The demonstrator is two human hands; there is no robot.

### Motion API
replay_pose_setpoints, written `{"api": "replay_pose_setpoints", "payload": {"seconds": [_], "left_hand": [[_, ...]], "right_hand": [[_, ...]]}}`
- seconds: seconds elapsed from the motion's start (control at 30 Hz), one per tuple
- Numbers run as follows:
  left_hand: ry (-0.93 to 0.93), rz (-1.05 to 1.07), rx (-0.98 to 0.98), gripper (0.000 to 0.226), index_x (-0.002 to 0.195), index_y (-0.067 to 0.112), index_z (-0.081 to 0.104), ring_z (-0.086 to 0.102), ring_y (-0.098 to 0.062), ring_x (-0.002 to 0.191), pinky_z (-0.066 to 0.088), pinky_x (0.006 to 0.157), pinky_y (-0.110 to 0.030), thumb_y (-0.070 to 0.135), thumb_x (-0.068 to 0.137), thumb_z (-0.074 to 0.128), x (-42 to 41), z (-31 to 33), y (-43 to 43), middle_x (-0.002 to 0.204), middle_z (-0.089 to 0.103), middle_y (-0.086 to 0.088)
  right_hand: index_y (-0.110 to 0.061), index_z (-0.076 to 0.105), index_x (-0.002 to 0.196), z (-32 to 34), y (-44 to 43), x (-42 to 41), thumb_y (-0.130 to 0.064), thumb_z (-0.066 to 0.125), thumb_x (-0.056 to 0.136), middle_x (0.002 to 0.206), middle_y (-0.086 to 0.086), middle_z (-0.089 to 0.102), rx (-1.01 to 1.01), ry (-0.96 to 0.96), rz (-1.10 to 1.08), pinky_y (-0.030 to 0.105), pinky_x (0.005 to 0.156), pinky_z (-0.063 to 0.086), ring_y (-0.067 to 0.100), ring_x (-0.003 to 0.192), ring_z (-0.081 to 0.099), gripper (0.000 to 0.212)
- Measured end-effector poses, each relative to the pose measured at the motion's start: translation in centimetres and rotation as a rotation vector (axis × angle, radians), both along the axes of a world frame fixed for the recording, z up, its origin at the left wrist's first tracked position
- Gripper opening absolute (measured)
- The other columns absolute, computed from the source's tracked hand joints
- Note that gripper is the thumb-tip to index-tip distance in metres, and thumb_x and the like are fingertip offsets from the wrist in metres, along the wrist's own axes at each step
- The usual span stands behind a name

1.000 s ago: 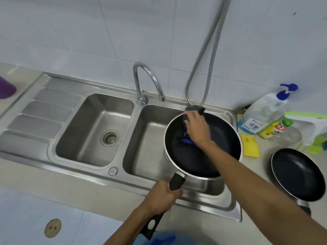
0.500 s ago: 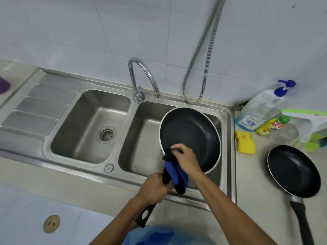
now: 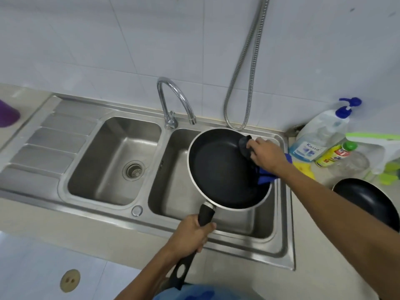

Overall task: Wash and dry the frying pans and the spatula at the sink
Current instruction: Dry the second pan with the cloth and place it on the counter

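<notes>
A black frying pan with a silver rim hangs over the right basin of the steel sink. My left hand grips its black handle near the sink's front edge. My right hand holds a dark grey and blue cloth against the pan's far right inner wall. A second black frying pan lies on the counter at the right, partly behind my right forearm. No spatula is in view.
A curved tap stands between the basins, and a metal shower hose hangs on the tiled wall. At the right stand a dish soap pump bottle, a yellow bottle, a yellow sponge and a glass jar. A purple object sits far left.
My right hand has moved the cloth from the pan's near edge by the handle across to its far right wall. The pan has tipped flatter over the right basin.
</notes>
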State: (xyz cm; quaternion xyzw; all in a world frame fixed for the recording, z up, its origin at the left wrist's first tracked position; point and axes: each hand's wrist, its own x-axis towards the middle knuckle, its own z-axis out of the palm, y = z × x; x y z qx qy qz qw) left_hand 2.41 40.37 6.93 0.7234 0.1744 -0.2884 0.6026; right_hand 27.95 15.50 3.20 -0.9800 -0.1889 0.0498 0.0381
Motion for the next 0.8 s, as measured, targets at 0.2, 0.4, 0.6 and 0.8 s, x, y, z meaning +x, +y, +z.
{"api": "replay_pose_setpoints", "payload": {"seconds": [0.2,0.4,0.6,0.8], "left_hand": [[0.06,-0.039,0.046,0.031,0.066,0.017,0.047,0.046,-0.017,0.039,0.038,0.047,-0.025,0.025,0.09,0.065,-0.8,0.4,-1.0,0.05,0.048,-0.003],[0.094,-0.071,0.075,0.03,0.065,0.019,0.047,0.044,-0.016,0.04,0.037,0.047,-0.023,0.027,0.089,0.063,-0.5,0.2,-0.7,0.051,0.048,0.001],[0.077,-0.067,0.131,0.027,0.068,0.015,0.051,0.046,-0.017,0.041,0.037,0.046,-0.024,0.025,0.089,0.063,-0.8,-0.1,1.2,0.052,0.051,-0.001],[0.058,-0.001,0.05,0.036,0.061,0.019,0.047,0.043,-0.013,0.04,0.037,0.045,-0.023,0.019,0.093,0.063,-0.3,0.2,1.2,0.048,0.047,0.001]], "right_hand": [[-0.014,0.06,0.121,0.9,6.3,2.2,-0.018,0.059,0.092,0.119,0.015,0.062,0.316,-0.013,-0.11,0.044,0.09,0.048,0.04,0.105,0.06,0.029],[-0.024,0.064,0.117,1.0,15.9,-4.3,-0.03,0.056,0.097,0.116,0.004,0.065,0.455,0.234,0.242,0.04,0.095,0.049,0.026,0.11,0.061,0.023],[-0.02,0.064,0.115,0.2,13.5,-2.1,-0.027,0.054,0.097,0.112,0.012,0.059,0.396,0.071,-0.044,0.045,0.086,0.053,0.038,0.097,0.064,0.022],[-0.015,0.065,0.114,-0.7,5.0,0.4,-0.022,0.051,0.097,0.114,0.02,0.063,0.34,-0.028,-0.408,0.047,0.087,0.051,0.044,0.101,0.062,0.022]]}}
